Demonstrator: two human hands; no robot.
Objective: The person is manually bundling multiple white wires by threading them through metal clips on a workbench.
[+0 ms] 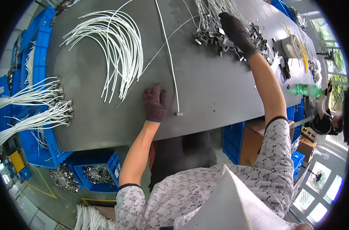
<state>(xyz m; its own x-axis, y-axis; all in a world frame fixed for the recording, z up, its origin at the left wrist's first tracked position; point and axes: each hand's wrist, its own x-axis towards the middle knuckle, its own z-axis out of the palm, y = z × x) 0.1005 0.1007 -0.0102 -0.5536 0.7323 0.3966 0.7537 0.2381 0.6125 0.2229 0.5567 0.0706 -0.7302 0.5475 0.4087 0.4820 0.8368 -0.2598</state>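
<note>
My left hand [155, 102], in a dark reddish knit glove, rests on the grey table near its front edge. Its fingers are curled, and nothing shows in them. Just right of it lies one long white cable [169, 50] with a small metal connector [178, 114] at its near end. My right hand [235, 30], in a dark glove, stretches over a pile of metal connectors [224, 42] with thin white cables [209, 15] at the far side. Its fingertips are hidden among them, so their grip is unclear.
Loose white cables [122, 50] lie curved on the table's left part. Cable bundles [32, 96] with connectors overhang blue crates [40, 61] at the left edge. Right stand a wire spool [291, 46] and a green bottle [309, 90]; a person [323, 122] is beyond. More crates [96, 172] stand below.
</note>
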